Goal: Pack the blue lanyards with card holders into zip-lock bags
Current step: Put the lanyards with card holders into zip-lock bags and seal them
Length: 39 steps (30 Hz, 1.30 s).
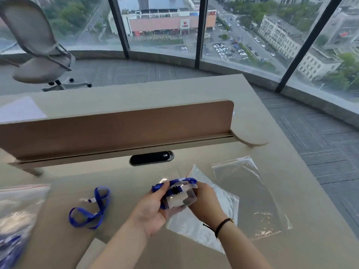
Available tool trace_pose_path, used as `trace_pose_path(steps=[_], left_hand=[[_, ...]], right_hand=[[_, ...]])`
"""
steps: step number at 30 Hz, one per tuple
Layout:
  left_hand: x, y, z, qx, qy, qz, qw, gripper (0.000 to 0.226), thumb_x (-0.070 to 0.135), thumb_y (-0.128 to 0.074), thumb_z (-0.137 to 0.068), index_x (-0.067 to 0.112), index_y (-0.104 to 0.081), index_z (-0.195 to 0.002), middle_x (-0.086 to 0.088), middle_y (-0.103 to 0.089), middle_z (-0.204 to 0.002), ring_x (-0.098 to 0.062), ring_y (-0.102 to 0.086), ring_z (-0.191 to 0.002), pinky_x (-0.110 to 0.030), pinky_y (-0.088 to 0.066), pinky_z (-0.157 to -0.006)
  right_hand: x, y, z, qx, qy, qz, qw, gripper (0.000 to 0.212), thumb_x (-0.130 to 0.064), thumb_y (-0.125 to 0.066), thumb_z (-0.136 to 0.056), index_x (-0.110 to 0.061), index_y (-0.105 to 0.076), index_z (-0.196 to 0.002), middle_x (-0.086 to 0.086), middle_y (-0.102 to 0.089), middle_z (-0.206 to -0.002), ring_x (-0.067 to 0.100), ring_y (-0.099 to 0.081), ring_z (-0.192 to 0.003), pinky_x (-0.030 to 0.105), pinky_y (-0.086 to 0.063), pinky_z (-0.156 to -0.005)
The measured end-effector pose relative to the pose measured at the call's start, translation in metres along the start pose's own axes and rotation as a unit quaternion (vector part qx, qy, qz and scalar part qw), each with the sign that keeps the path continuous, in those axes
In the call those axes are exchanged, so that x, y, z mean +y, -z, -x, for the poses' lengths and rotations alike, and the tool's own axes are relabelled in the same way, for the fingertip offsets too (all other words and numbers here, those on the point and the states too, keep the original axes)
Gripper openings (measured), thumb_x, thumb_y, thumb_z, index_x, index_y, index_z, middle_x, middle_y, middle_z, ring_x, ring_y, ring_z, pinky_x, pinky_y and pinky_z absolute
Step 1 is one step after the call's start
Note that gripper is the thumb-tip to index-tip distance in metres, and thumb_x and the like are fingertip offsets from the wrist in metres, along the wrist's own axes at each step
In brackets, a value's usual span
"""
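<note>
My left hand (153,208) and my right hand (206,204) together hold a folded blue lanyard with a clear card holder (179,197) just above the desk. Under them lies an empty zip-lock bag (196,228) with a red seal line. A second empty zip-lock bag (250,195) lies flat to the right. Another blue lanyard with its card holder (91,210) lies loose on the desk to the left. At the far left edge, a zip-lock bag (13,216) holds blue lanyards.
A beige desk (272,253) with a brown divider panel (116,129) along its back and a black cable port (151,158). A grey office chair (38,45) stands beyond the desk by the windows. The desk's right edge drops to grey carpet.
</note>
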<state>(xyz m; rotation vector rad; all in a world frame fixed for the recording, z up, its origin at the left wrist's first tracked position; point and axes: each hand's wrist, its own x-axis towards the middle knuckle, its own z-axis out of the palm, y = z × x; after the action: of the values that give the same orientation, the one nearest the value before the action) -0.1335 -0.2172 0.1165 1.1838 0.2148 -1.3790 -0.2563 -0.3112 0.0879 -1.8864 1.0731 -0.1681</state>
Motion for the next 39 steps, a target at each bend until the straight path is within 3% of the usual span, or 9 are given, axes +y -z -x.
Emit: trace_pose_path(steps=[2,7,11,18,23,25,28,32,39], left_hand=[[0.006,0.019,0.018,-0.010,0.000,0.039,0.999,0.039,0.020,-0.049,-0.103,-0.011,-0.061,-0.123,-0.030,-0.067,-0.121,-0.045,-0.066,-0.112,-0.055,-0.059,-0.084],[0.022,0.072,0.056,-0.001,-0.018,0.043,0.999,0.043,0.017,-0.060,-0.093,-0.012,-0.059,-0.125,-0.028,-0.071,-0.113,-0.043,-0.067,-0.111,-0.060,-0.044,-0.107],[0.035,0.111,0.078,0.015,-0.038,0.050,0.998,0.037,0.017,-0.058,-0.097,-0.008,-0.062,-0.125,-0.028,-0.069,-0.120,-0.042,-0.066,-0.115,-0.055,-0.045,-0.108],[0.045,0.152,0.104,0.059,-0.087,0.063,0.992,0.034,0.020,-0.061,-0.092,-0.001,-0.069,-0.118,-0.025,-0.071,-0.116,-0.038,-0.068,-0.107,-0.054,-0.045,-0.105],[0.050,0.169,0.116,0.113,-0.135,0.003,0.984,0.027,0.019,-0.061,-0.096,-0.001,-0.071,-0.111,-0.025,-0.075,-0.103,-0.035,-0.072,-0.086,-0.050,-0.055,-0.085],[0.050,0.175,0.116,0.126,-0.147,-0.016,0.981,0.024,0.017,-0.059,-0.099,-0.001,-0.071,-0.107,-0.026,-0.075,-0.101,-0.035,-0.072,-0.081,-0.044,-0.057,-0.072],[0.049,0.179,0.117,0.149,-0.164,-0.044,0.974,0.018,0.013,-0.059,-0.099,-0.002,-0.069,-0.102,-0.026,-0.075,-0.093,-0.036,-0.072,-0.074,-0.041,-0.059,-0.059],[0.046,0.181,0.116,0.171,-0.191,-0.116,0.960,0.017,0.011,-0.060,-0.098,0.001,-0.073,-0.091,-0.029,-0.073,-0.091,-0.039,-0.069,-0.079,-0.062,-0.056,-0.078],[0.045,0.179,0.110,0.253,-0.283,-0.256,0.889,0.028,0.021,-0.060,-0.098,-0.002,-0.061,-0.081,-0.018,-0.064,-0.074,-0.026,-0.054,-0.066,-0.039,-0.046,-0.063]], right_hand=[[-0.023,-0.018,0.011,-0.020,0.017,0.040,0.999,0.038,-0.002,-0.049,-0.080,-0.029,-0.040,-0.055,-0.025,-0.056,-0.052,-0.008,-0.052,-0.055,0.010,-0.037,-0.050],[-0.060,-0.059,0.033,-0.029,0.061,0.073,0.995,0.032,-0.009,-0.051,-0.083,-0.031,-0.048,-0.060,-0.008,-0.055,-0.058,0.006,-0.051,-0.056,0.013,-0.039,-0.052],[-0.091,-0.080,0.052,-0.037,0.068,-0.004,0.997,0.028,-0.011,-0.055,-0.084,-0.023,-0.049,-0.060,-0.005,-0.047,-0.054,0.008,-0.038,-0.052,0.018,-0.033,-0.051],[-0.128,-0.111,0.072,-0.086,0.100,-0.011,0.991,0.055,-0.004,-0.052,-0.085,-0.045,-0.050,-0.049,-0.015,-0.041,-0.045,0.007,-0.032,-0.048,0.017,-0.027,-0.050],[-0.129,-0.124,0.076,-0.082,0.100,-0.039,0.991,0.029,-0.004,-0.052,-0.087,-0.027,-0.070,-0.088,-0.014,-0.040,-0.048,0.008,-0.031,-0.050,0.018,-0.031,-0.054],[-0.128,-0.125,0.076,-0.085,0.104,-0.050,0.990,0.036,-0.003,-0.054,-0.087,-0.035,-0.070,-0.089,-0.013,-0.040,-0.054,0.006,-0.033,-0.053,0.017,-0.033,-0.055],[-0.125,-0.124,0.076,-0.080,0.089,-0.065,0.991,0.040,-0.004,-0.059,-0.088,-0.034,-0.068,-0.114,-0.008,-0.053,-0.069,0.004,-0.047,-0.061,0.014,-0.043,-0.063],[-0.121,-0.123,0.075,-0.076,0.079,-0.063,0.992,0.044,-0.006,-0.062,-0.090,-0.022,-0.062,-0.130,-0.008,-0.056,-0.071,0.001,-0.050,-0.062,0.016,-0.047,-0.067],[-0.119,-0.123,0.076,-0.076,0.088,-0.039,0.992,0.054,-0.005,-0.060,-0.088,-0.018,-0.053,-0.140,-0.009,-0.059,-0.072,-0.002,-0.055,-0.063,0.013,-0.050,-0.077]])
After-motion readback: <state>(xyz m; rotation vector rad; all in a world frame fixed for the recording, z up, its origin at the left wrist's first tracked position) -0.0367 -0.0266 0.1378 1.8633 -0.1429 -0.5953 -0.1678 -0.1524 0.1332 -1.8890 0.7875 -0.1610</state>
